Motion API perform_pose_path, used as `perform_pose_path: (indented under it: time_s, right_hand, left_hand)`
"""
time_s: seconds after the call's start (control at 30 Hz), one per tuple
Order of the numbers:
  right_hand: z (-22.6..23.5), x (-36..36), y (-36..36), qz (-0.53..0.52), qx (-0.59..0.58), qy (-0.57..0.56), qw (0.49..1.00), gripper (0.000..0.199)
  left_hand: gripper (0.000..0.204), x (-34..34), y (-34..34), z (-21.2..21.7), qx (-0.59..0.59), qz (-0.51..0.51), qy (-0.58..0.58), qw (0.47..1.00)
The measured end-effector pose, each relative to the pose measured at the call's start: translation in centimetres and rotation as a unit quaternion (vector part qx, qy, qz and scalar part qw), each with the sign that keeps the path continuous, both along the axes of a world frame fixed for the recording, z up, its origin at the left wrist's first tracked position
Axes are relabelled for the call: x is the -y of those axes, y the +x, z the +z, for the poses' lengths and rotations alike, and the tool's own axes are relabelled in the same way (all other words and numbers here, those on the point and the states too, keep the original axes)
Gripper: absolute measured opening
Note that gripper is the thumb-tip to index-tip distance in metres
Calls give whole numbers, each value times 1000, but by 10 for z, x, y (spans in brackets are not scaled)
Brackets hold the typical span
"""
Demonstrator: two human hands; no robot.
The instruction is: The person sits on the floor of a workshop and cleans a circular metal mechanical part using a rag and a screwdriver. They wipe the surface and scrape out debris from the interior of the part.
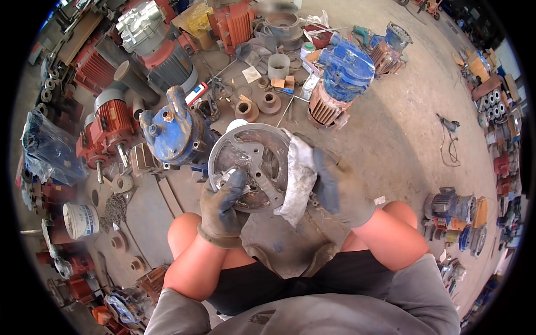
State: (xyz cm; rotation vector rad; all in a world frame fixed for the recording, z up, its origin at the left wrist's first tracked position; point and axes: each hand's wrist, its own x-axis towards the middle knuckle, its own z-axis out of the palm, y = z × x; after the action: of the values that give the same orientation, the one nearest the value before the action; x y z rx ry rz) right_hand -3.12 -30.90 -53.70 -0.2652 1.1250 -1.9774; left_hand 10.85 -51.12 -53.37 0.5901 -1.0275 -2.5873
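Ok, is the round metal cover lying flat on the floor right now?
No, the round metal cover is held up over the knees, gripped by the gloved left hand while the right hand presses a rag to its edge.

Grey-gloved hands (279, 195), a silvery-grey metal disc (252, 162), a whitish rag (298, 178), a blue motor (176, 131), red motors (109, 120).

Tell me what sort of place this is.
Most likely a motor and pump repair yard: red electric motors and blue pump housings crowd the concrete floor, while gloved hands hold a round metal end cover.
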Motion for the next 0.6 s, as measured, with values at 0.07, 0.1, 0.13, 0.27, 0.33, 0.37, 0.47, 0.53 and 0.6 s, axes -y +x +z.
perform_pose_path:
  time_s: [0.07, 0.1, 0.13, 0.27, 0.33, 0.37, 0.47, 0.53, 0.6]
  right_hand:
    - [-6, 4, 5, -33, -109, 43, 993, 65]
    - [-9, 7, 6, -57, -149, 57, 986, 64]
    - [-16, 16, 8, -97, -159, 55, 981, 60]
    - [-18, 10, -8, -67, -314, 159, 934, 55]
    - [-9, 9, -13, -37, -291, 166, 941, 54]
    - [-3, 8, -15, -22, -278, 170, 945, 53]
    - [12, 1, -27, 1, -409, 213, 887, 52]
    - [13, -2, -39, 49, -372, 191, 907, 50]
    - [16, -6, -41, 81, -343, 181, 918, 48]
  left_hand:
    - [44, -4, -2, 0, -13, 6, 19, 1000]
    - [42, -7, -5, 3, -7, 14, 12, 1000]
    - [40, -11, -8, 6, 1, 21, 4, 1000]
    - [41, -13, -13, 10, 34, 17, -27, 999]
    - [40, -5, -11, 11, 55, -20, -57, 997]
    - [40, 0, -9, 12, 67, -38, -72, 994]
    - [39, 8, -9, 14, 59, -80, -89, 991]
    - [37, 15, -11, 12, 58, -125, -97, 986]
    - [38, 21, -13, 11, 75, -188, -125, 971]
